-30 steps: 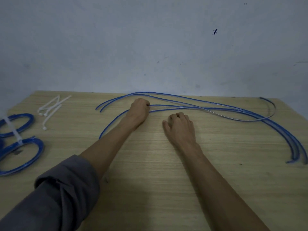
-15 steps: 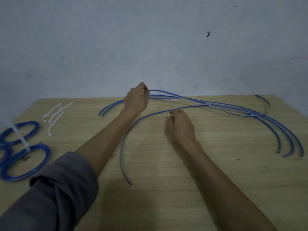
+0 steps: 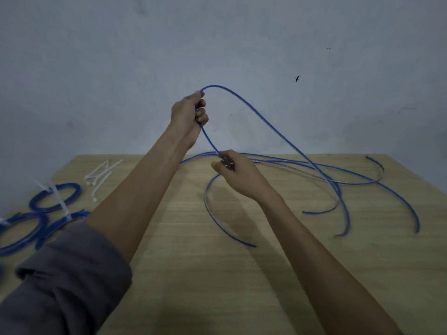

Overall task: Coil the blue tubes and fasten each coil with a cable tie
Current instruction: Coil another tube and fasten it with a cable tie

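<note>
Blue tube (image 3: 254,110) arches above the bench (image 3: 242,274); left hand (image 3: 187,114) grips it high, right hand (image 3: 238,174) pinches it lower. Its tail crosses loose tubes (image 3: 350,187) behind, so pulling might snag them. Cable ties (image 3: 101,176) lie left.

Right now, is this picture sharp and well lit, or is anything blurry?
Head view: dim, flat light with soft arm shadows on the wooden table; the loose blue tube ends at right are motion-smeared; the tied coils at the left edge look soft; the left hand and right hand gripping the tube stay fairly crisp.
</note>
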Demonstrator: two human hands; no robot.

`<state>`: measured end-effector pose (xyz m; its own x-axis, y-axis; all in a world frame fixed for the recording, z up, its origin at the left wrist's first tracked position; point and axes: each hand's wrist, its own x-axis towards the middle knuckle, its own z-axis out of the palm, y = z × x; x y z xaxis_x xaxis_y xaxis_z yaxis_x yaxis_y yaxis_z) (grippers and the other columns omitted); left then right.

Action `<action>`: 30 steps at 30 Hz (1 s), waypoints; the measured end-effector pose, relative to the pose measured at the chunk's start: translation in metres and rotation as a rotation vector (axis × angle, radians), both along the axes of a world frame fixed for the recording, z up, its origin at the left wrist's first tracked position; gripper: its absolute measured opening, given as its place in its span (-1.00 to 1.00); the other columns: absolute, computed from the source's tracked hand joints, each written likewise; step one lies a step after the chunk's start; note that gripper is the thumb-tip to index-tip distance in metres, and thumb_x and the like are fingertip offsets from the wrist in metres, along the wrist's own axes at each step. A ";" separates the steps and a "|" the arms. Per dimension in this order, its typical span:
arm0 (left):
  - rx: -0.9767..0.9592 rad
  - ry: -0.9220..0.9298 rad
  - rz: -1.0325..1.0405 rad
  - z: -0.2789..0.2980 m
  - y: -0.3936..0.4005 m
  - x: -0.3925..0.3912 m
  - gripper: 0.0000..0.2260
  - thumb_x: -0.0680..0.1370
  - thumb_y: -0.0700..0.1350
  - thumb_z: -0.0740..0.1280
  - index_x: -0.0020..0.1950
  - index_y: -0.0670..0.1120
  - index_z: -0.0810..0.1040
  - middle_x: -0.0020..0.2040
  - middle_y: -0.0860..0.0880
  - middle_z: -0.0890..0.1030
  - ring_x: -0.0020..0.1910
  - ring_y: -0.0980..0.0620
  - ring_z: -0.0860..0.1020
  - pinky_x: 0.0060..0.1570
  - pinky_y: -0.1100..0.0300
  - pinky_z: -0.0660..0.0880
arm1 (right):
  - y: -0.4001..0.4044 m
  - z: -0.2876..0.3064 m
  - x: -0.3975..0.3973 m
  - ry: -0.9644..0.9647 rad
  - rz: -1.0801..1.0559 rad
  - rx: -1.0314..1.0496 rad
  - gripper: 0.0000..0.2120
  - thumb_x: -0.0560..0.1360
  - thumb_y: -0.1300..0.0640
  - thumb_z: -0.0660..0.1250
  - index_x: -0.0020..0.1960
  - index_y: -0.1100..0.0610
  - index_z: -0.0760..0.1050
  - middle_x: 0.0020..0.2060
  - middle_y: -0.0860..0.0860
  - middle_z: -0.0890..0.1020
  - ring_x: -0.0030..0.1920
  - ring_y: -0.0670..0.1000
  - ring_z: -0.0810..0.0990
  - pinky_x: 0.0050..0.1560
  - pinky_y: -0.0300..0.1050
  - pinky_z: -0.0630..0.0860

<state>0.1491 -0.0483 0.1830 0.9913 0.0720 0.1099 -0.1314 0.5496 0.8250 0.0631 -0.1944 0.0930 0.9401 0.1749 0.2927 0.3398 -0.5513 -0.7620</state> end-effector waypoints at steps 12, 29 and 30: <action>0.118 -0.086 0.245 0.026 0.040 -0.025 -0.84 0.66 -0.26 0.22 0.21 -0.17 0.52 -0.26 -0.08 0.53 -0.43 0.09 0.40 -0.39 0.24 0.36 | -0.010 0.026 -0.023 -0.239 -0.056 -0.189 -0.67 0.67 -0.01 0.18 -0.05 0.17 0.60 -0.29 0.07 0.64 -0.26 0.06 0.59 -0.13 0.11 0.56; 1.047 -0.366 0.029 0.064 0.035 -0.092 -0.50 0.62 0.24 0.24 -0.29 -0.14 0.48 -0.31 -0.08 0.51 -0.35 0.03 0.41 -0.28 0.17 0.36 | -0.012 0.134 -0.025 -0.337 -0.060 0.214 -0.74 0.66 0.23 0.15 0.27 0.16 0.54 -0.13 -0.06 0.56 -0.24 -0.14 0.49 -0.20 -0.35 0.42; 0.976 -0.349 -0.024 0.066 0.034 -0.097 -0.56 0.63 0.19 0.25 -0.29 -0.10 0.44 -0.31 -0.06 0.48 -0.38 0.05 0.35 -0.34 0.21 0.31 | -0.016 0.135 -0.026 -0.367 -0.062 0.148 -0.75 0.67 0.20 0.16 0.26 0.17 0.54 -0.10 -0.05 0.60 -0.17 -0.11 0.55 -0.12 -0.25 0.48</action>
<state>0.0517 -0.0144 0.2492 0.8930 -0.2223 0.3914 -0.4467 -0.3316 0.8309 0.0375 -0.2105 0.2278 0.7755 0.0521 0.6291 0.5741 -0.4726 -0.6686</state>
